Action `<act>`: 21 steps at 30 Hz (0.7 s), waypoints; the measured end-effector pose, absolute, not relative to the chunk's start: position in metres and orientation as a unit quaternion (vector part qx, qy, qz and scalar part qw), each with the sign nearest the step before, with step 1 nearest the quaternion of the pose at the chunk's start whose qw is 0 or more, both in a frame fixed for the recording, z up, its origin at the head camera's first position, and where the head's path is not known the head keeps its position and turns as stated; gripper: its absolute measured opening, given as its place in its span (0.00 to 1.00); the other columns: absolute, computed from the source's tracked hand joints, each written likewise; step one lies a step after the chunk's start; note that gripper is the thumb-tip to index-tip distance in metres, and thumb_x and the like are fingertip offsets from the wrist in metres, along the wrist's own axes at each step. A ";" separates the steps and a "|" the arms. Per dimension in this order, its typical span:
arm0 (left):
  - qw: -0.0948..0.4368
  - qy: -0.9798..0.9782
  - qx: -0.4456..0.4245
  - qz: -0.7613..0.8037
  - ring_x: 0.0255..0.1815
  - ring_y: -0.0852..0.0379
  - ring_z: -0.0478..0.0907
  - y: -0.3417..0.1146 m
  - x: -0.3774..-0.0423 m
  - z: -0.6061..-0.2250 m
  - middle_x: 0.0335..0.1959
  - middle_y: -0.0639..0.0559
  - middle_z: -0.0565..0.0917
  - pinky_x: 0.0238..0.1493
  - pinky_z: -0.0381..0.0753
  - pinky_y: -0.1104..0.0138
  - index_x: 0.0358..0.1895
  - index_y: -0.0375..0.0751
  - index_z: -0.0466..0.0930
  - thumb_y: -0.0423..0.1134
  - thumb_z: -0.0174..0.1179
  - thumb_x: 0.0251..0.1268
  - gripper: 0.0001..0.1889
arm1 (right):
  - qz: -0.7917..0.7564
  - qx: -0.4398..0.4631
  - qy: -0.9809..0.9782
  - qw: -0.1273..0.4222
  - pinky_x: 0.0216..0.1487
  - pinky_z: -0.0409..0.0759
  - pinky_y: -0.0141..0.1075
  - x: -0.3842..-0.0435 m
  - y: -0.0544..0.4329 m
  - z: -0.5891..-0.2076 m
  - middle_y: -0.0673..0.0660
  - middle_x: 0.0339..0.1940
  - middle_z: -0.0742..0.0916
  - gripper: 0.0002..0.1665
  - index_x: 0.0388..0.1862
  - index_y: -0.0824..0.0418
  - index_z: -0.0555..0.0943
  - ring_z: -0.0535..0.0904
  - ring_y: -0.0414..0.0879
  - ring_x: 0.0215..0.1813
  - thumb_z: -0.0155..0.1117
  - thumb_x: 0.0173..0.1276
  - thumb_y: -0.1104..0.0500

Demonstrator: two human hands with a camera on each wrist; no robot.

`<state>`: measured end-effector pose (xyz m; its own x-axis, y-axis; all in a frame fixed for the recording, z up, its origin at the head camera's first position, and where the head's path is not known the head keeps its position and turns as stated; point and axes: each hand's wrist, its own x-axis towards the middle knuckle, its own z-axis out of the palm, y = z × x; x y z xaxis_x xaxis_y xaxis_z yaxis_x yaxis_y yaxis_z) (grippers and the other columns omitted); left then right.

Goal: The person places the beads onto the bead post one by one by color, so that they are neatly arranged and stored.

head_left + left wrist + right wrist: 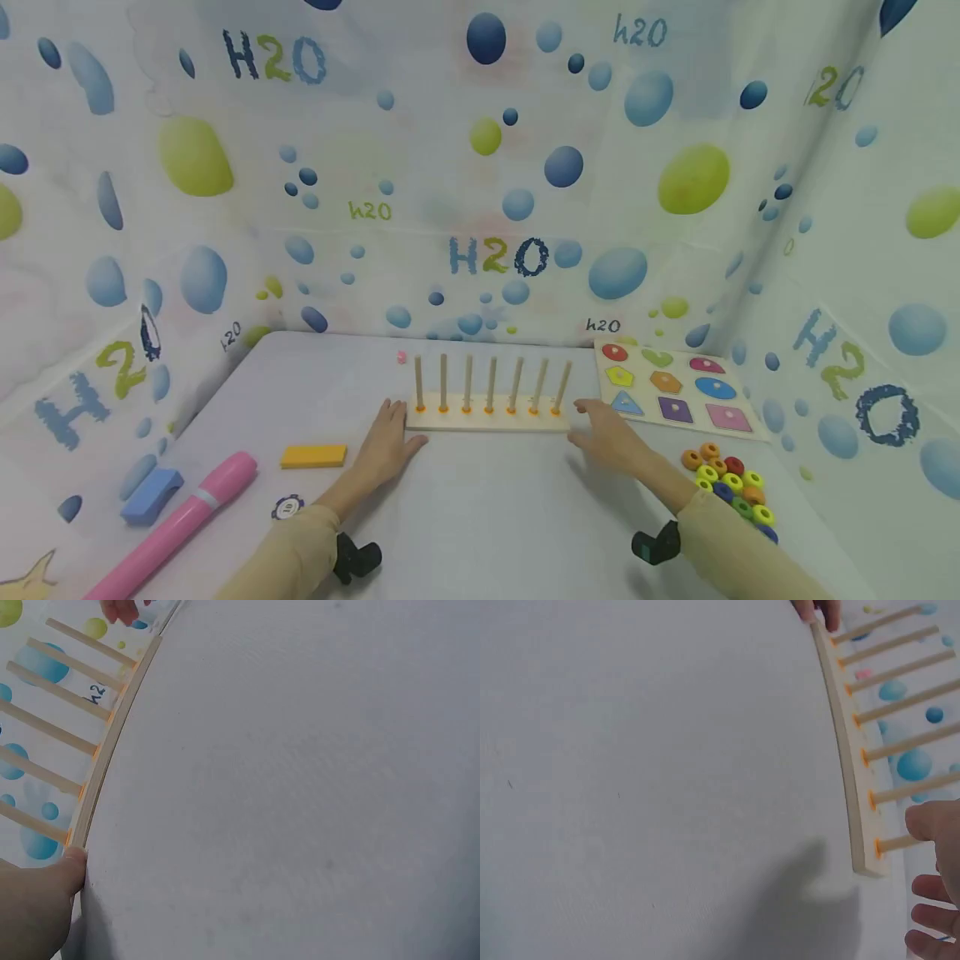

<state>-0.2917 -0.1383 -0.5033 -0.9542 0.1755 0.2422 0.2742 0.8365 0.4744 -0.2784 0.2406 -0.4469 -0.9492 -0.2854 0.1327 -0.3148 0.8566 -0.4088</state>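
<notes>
A pale wooden peg board [487, 423] with several upright pegs stands on the table, an orange ring mark at each peg's foot. My left hand [386, 446] holds its left end, the thumb against the front edge and the fingers at the end. In the left wrist view that thumb [73, 866] touches the board's corner. Just off the right end is my right hand [611, 437], fingers loosely bent and holding nothing. The right wrist view shows the right thumb [930, 819] in front of the last peg, apart from the board as far as I can tell.
Right of the board lie a shape puzzle [720, 385] and a cluster of coloured beads [731, 483]. On the left are a yellow block [313, 456], a blue block [152, 497], a pink tube [180, 525] and a round chip-like piece [287, 507]. A small pink piece [401, 357] lies behind.
</notes>
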 end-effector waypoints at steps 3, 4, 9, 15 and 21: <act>0.090 -0.950 -0.117 -0.274 0.70 0.31 0.51 -0.136 -0.297 -0.505 0.65 0.25 0.63 0.69 0.52 0.45 0.65 0.19 0.59 0.48 0.62 0.62 0.39 | 0.236 0.121 -0.964 0.027 0.57 0.75 0.53 -0.283 0.257 -0.446 0.63 0.54 0.79 0.30 0.61 0.68 0.70 0.74 0.59 0.58 0.64 0.64 0.56; 0.088 -0.949 -0.116 -0.279 0.70 0.32 0.51 -0.135 -0.299 -0.505 0.65 0.25 0.62 0.69 0.51 0.45 0.65 0.20 0.59 0.49 0.62 0.62 0.39 | 0.238 0.113 -0.964 0.024 0.56 0.75 0.53 -0.284 0.264 -0.446 0.63 0.54 0.80 0.29 0.60 0.68 0.71 0.74 0.59 0.57 0.64 0.64 0.56; 0.089 -0.945 -0.120 -0.291 0.70 0.31 0.51 -0.138 -0.303 -0.509 0.65 0.25 0.62 0.70 0.49 0.44 0.65 0.19 0.58 0.48 0.62 0.62 0.40 | 0.242 0.085 -0.966 0.011 0.55 0.76 0.53 -0.289 0.300 -0.450 0.67 0.53 0.80 0.26 0.58 0.71 0.72 0.74 0.62 0.56 0.63 0.64 0.58; 0.079 -0.941 -0.122 -0.306 0.70 0.30 0.47 -0.139 -0.306 -0.509 0.67 0.24 0.57 0.70 0.46 0.44 0.66 0.17 0.54 0.46 0.62 0.62 0.41 | 0.223 0.073 -0.972 0.011 0.55 0.74 0.57 -0.285 0.346 -0.451 0.71 0.53 0.79 0.28 0.57 0.74 0.72 0.73 0.66 0.56 0.64 0.63 0.59; 0.063 -0.941 -0.119 -0.311 0.71 0.29 0.43 -0.138 -0.310 -0.507 0.68 0.22 0.52 0.70 0.42 0.44 0.66 0.16 0.51 0.44 0.61 0.63 0.42 | 0.200 0.020 -0.979 -0.019 0.45 0.80 0.51 -0.276 0.380 -0.455 0.71 0.52 0.79 0.29 0.57 0.73 0.73 0.79 0.55 0.40 0.66 0.61 0.57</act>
